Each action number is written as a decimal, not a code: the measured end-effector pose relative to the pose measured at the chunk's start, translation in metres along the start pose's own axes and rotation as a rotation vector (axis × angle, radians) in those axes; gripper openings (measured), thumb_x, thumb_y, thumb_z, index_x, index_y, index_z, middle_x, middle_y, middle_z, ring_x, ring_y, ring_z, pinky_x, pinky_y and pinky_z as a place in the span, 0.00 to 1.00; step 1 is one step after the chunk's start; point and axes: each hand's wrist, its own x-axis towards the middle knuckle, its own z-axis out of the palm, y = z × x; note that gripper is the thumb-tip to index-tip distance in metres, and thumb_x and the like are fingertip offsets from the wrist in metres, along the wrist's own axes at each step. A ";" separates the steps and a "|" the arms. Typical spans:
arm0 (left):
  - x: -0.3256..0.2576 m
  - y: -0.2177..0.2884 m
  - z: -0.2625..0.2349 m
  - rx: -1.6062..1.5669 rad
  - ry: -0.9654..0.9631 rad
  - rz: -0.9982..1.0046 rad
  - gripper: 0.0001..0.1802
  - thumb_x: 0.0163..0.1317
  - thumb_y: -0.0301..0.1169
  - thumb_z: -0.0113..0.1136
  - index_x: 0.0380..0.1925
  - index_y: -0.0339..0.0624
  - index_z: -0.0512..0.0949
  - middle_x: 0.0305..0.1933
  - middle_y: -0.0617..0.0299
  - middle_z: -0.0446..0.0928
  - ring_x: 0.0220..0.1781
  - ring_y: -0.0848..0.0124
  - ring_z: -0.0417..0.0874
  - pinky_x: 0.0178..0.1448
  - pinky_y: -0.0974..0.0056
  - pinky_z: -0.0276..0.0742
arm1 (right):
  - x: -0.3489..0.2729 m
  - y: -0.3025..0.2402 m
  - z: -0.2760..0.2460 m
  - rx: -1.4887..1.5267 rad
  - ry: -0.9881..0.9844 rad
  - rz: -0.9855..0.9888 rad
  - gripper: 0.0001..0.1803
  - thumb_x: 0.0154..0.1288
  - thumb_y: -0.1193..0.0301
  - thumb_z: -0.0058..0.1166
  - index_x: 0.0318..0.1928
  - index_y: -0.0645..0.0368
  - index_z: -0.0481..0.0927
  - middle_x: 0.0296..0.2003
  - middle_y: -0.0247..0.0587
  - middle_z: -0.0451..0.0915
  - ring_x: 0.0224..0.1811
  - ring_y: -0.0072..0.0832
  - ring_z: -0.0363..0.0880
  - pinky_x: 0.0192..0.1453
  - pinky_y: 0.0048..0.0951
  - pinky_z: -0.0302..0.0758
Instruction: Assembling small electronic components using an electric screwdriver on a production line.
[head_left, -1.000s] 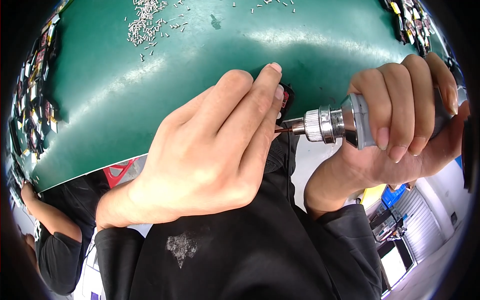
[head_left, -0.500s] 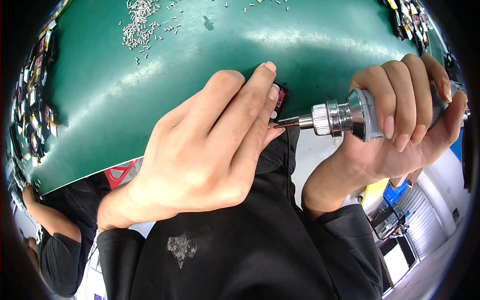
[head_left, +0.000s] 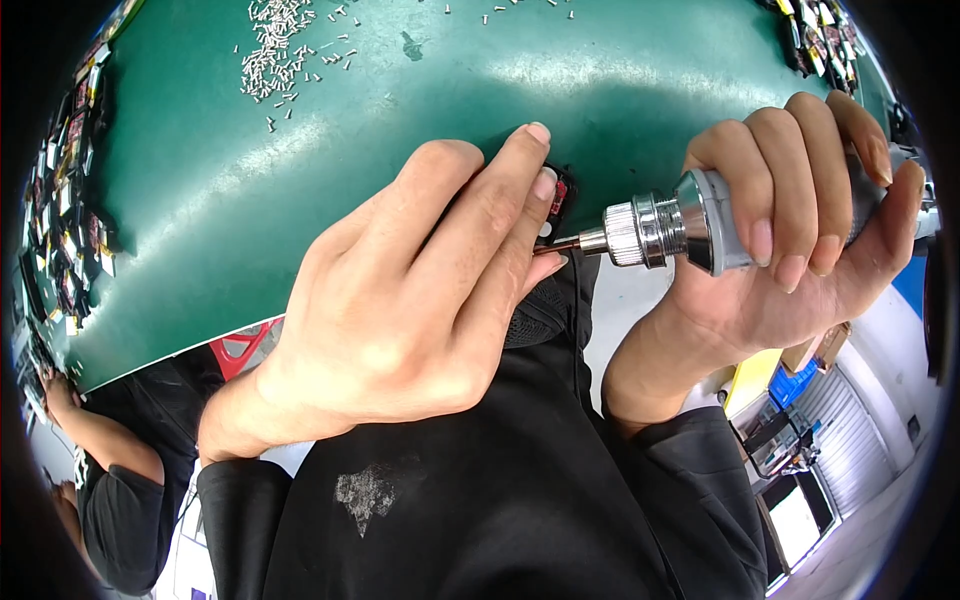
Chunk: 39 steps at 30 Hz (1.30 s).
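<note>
A grey electric screwdriver (head_left: 708, 222) with a silver collar lies sideways in my right hand (head_left: 790, 200), the fingers wrapped round its body. Its thin bit (head_left: 566, 246) points left and reaches in behind the fingers of my left hand (head_left: 410, 290). Those fingers are closed on a small black part with red and white marks (head_left: 560, 195), at the near edge of the green table. Most of that part is covered by the hand, so its kind cannot be told. The spot where the bit's tip ends is hidden too.
Loose silver screws (head_left: 275, 50) form a pile on the green table (head_left: 190, 230) at the far left. Many black parts with coloured labels (head_left: 70, 200) are heaped along the left edge, more (head_left: 820, 40) at the far right. Another person's arm (head_left: 110, 440) shows at lower left.
My right hand has moved slightly left with the electric screwdriver, and the bit now goes farther behind my left fingers. My left hand has hardly shifted.
</note>
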 end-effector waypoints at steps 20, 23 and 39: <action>-0.001 -0.001 0.004 -0.007 0.044 -0.001 0.23 0.40 0.26 0.67 0.39 0.24 0.78 0.47 0.44 0.78 0.34 0.58 0.77 0.33 0.62 0.76 | 0.001 0.007 0.000 0.088 0.034 0.015 0.12 0.67 0.62 0.47 0.34 0.59 0.70 0.14 0.27 0.65 0.14 0.16 0.64 0.24 0.20 0.64; -0.001 -0.001 0.004 -0.009 0.044 -0.008 0.22 0.41 0.26 0.67 0.39 0.25 0.78 0.47 0.44 0.78 0.34 0.58 0.77 0.33 0.62 0.76 | 0.002 0.004 -0.001 0.064 0.016 0.036 0.12 0.67 0.62 0.47 0.34 0.59 0.70 0.14 0.27 0.65 0.13 0.16 0.64 0.24 0.20 0.65; -0.004 -0.003 0.003 0.048 0.017 0.026 0.28 0.32 0.25 0.68 0.40 0.25 0.77 0.49 0.45 0.78 0.35 0.59 0.76 0.32 0.62 0.76 | 0.004 -0.014 0.002 -0.107 0.031 -0.064 0.10 0.62 0.64 0.52 0.33 0.57 0.71 0.13 0.25 0.65 0.13 0.15 0.63 0.24 0.19 0.62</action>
